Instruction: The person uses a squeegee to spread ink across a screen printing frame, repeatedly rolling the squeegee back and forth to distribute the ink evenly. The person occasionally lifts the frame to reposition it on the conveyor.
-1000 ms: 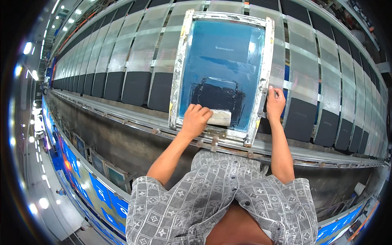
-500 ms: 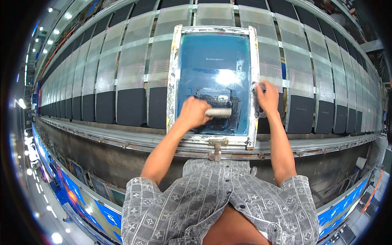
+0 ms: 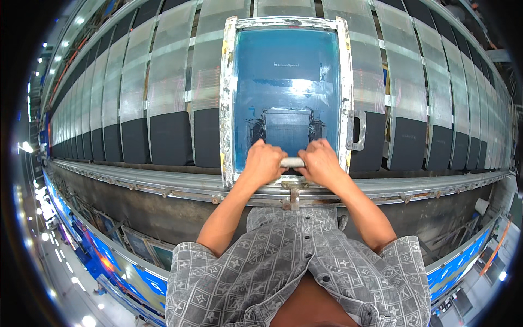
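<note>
Hands, left hand (image 3: 265, 163) and right hand (image 3: 320, 164), clench a pale squeegee (image 3: 292, 162) lying crosswise, left-to-right, on the blue screen (image 3: 287, 82).

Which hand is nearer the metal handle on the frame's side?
Right. The right hand grips the squeegee just below-left of the metal handle; the left hand is farther left.

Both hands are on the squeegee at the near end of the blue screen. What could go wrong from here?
1. The left hand and right hand grip the pale squeegee close together; uneven pressure might tilt it and streak the print.
2. Dark ink lies around the dark rectangle on the blue mesh; knuckles riding low could smear it.
3. The screen frame rests on the rail; a hard pull might shift it.
</note>
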Tool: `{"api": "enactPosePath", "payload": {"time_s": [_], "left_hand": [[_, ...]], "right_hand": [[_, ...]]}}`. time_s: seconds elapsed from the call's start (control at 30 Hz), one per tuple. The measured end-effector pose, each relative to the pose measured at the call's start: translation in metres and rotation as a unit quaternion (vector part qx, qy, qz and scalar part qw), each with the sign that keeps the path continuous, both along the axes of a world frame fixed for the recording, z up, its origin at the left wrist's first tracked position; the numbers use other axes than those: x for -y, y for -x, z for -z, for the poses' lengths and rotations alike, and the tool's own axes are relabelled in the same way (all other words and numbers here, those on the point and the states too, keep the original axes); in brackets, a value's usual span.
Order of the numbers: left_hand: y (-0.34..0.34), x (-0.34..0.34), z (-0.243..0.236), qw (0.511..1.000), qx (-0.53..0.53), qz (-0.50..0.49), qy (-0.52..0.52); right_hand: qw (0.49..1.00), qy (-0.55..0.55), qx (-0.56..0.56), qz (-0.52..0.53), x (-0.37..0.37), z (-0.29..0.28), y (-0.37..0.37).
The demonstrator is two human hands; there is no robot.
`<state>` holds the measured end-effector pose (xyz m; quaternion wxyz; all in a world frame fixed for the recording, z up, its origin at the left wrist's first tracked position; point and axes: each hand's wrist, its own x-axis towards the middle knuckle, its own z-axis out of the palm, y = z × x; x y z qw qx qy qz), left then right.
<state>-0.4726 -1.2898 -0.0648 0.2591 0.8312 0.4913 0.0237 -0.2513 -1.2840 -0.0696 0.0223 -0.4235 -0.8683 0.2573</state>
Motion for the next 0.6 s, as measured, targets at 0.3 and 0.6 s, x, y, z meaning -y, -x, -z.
{"api": "enactPosePath", "payload": {"time_s": [0.3, 0.6], "left_hand": [[-0.004, -0.142, -0.011, 0.998, -0.011, -0.01, -0.066], [0.001, -0.015, 0.005, 1.0, 0.001, 0.001, -0.006]], "right_hand": [[0.998, -0.036, 0.016, 0.042, -0.138, -0.009, 0.002], [1.0, -0.008, -0.014, 0.005, -0.019, -0.002, 0.002]]}}
